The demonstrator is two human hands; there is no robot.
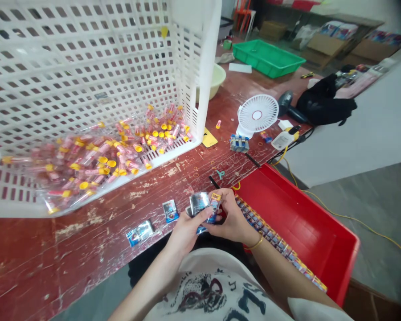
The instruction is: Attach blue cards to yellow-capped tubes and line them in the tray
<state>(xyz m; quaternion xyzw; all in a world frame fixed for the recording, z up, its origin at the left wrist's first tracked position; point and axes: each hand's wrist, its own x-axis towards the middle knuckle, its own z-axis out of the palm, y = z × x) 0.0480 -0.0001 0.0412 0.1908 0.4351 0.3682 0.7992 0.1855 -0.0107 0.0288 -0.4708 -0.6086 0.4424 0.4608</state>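
My left hand (183,232) is closed around a few silver and blue foil packets (199,201), its thumb lying across the front. My right hand (233,216) pinches a small yellow, red and blue box or packet (214,203) against their right side. Its exact kind I cannot make out. On the table to the left of my hands lie one upright-facing foil sachet (170,210) and a small stack of similar sachets (140,232). Fingers cover the lower part of what I hold.
A white plastic crate (203,80) lies on its side with many pink tubes with yellow caps (103,159). At my right a red tray (307,214) holds a row of small packets (277,243). A white fan (258,113), yellow phone-like object (209,138) and green tray (270,58) stand further back.
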